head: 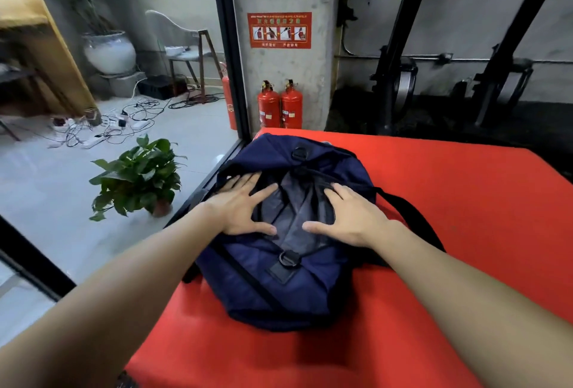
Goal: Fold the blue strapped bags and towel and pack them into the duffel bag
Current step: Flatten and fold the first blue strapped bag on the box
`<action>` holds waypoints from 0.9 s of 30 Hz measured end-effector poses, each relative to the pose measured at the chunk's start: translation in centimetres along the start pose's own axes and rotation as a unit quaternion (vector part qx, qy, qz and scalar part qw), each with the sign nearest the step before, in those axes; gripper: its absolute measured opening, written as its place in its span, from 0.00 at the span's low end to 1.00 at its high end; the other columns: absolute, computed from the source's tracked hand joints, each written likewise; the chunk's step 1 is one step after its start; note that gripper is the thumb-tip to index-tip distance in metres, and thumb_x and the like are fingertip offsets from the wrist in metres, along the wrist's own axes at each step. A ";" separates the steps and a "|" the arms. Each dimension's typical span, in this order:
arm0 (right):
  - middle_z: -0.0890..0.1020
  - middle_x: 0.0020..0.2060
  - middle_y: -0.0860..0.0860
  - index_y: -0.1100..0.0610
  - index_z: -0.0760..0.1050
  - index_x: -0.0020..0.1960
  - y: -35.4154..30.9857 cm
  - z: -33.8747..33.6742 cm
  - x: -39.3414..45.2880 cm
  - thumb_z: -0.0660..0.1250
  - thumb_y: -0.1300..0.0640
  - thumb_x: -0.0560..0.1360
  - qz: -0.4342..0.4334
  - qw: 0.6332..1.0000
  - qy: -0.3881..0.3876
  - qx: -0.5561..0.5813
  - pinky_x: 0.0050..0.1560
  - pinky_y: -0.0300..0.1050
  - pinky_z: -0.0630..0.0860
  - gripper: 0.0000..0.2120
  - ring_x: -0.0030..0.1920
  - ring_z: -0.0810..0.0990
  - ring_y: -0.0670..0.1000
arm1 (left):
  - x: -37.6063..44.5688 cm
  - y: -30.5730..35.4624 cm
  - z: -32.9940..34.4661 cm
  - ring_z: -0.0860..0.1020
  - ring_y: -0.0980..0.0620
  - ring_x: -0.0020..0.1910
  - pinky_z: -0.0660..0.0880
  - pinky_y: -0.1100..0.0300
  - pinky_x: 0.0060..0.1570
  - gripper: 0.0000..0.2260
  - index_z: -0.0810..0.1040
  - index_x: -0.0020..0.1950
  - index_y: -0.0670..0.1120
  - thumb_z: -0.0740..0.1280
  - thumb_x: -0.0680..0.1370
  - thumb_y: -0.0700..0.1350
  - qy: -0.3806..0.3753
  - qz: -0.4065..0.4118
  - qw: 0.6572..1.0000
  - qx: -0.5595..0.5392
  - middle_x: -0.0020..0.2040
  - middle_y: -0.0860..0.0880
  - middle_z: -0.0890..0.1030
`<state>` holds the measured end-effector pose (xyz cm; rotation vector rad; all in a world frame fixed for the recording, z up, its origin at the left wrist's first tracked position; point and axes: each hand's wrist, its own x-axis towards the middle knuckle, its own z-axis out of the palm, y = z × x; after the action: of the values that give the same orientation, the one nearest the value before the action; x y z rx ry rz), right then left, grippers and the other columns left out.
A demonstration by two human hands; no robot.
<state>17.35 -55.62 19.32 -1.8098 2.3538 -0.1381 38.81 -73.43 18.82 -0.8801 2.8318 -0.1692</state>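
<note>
Duffel bag (pixel 279 288), soft navy nylon with a black strap (pixel 412 214) and D-ring (pixel 290 259), lies on the red counter (pixel 465 232) with its mouth open to a grey lining. Left hand (pixel 240 207) and right hand (pixel 347 220) rest flat with fingers spread on the opening's two edges. Packing looks underway; the next move likely calls for pressing the contents down. The blue strapped bags and towel cannot be made out.

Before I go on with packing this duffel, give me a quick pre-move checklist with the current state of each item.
1. Duffel bag fully on the red mat: ok.
2. Bag mouth spread open: ok.
3. Left hand flat on left edge of the opening: ok.
4. Right hand flat on right edge: ok.
5. Black shoulder strap clear of the opening: ok.
6. Blue strapped bags and towel already inside: cannot tell.
</note>
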 end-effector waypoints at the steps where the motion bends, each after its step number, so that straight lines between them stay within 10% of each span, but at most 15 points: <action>1: 0.51 0.81 0.54 0.58 0.50 0.82 -0.4 0.2 0.0 0.54 0.19 0.68 -0.004 1.000 0.004 0.001 0.79 0.49 0.45 0.56 0.81 0.48 0.52 | 0.0 -0.3 -0.3 0.42 0.42 0.81 0.42 0.47 0.79 0.51 0.41 0.81 0.61 0.49 0.64 0.83 0.003 0.002 1.000 -0.012 0.82 0.41 0.42; 10: 0.51 0.82 0.51 0.56 0.46 0.82 -3.5 4.8 -5.3 0.28 0.16 0.59 -0.002 0.999 0.033 -0.020 0.79 0.58 0.43 0.64 0.81 0.47 0.51 | -4.9 5.7 0.5 0.39 0.38 0.80 0.40 0.35 0.75 0.46 0.36 0.79 0.64 0.48 0.68 0.82 -0.037 -0.094 0.982 -0.157 0.82 0.44 0.39; 17: 0.53 0.81 0.52 0.59 0.48 0.82 -6.9 6.0 -7.0 0.41 0.17 0.67 0.043 0.998 0.041 -0.005 0.79 0.56 0.44 0.58 0.81 0.48 0.51 | -7.9 1.1 3.6 0.40 0.39 0.80 0.40 0.29 0.73 0.53 0.32 0.77 0.65 0.40 0.57 0.86 -0.026 -0.099 0.992 -0.075 0.82 0.43 0.42; 27: 0.53 0.81 0.50 0.55 0.52 0.82 -7.1 4.4 -10.7 0.46 0.23 0.74 0.012 0.996 0.083 0.031 0.80 0.49 0.45 0.48 0.81 0.46 0.48 | -10.7 1.8 0.2 0.46 0.45 0.81 0.49 0.39 0.77 0.47 0.42 0.81 0.61 0.40 0.67 0.82 0.036 -0.040 0.993 -0.101 0.83 0.45 0.46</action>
<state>27.59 -47.03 17.05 -1.8037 2.4504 -0.3674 46.50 -65.86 19.70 -1.0486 2.9202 0.0786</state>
